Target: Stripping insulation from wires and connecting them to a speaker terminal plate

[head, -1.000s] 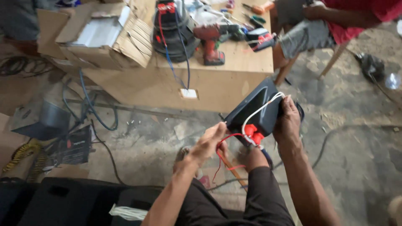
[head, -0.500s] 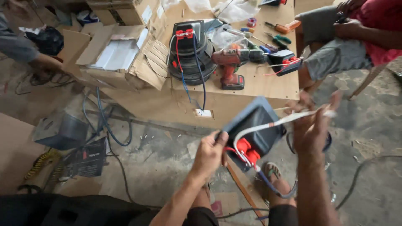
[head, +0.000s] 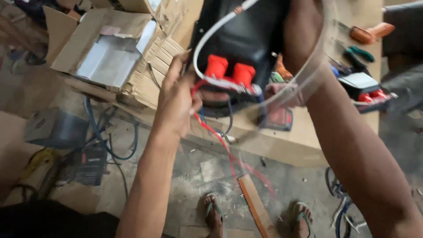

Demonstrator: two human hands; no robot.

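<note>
**Black unit held up over the workshop floor**

The concrete floor (head: 220,176) filled the near half of the view, littered with cables and a strip of wood (head: 257,207), with two feet in sandals at the near edge. Beyond it ran a low wooden tabletop (head: 304,145), its far left end carrying an opened cardboard box (head: 110,53) with a pale sheet inside. At far right on the tabletop lay a screwdriver (head: 368,33) with an orange handle, green-handled pliers (head: 359,53) and a small black part with red caps (head: 368,92).

A black unit (head: 246,44) hung high in the middle of the scene, lifted clear of the tabletop and close to the camera. Two red terminals (head: 229,70) stood side by side on its near edge. A white cable (head: 211,35) looped across its face, and a red wire (head: 216,136) trailed down from it toward the floor.

The right hand (head: 302,31) wrapped round the right side of the unit, fingers closed on it, though the fingertips were hidden behind the casing. The left hand (head: 176,101) was at the unit's left edge, its fingers pinched together on the wires just left of the terminals; motion blur kept me from telling which wire they gripped.

A grey metal box (head: 55,128) sat on the floor at left.
</note>
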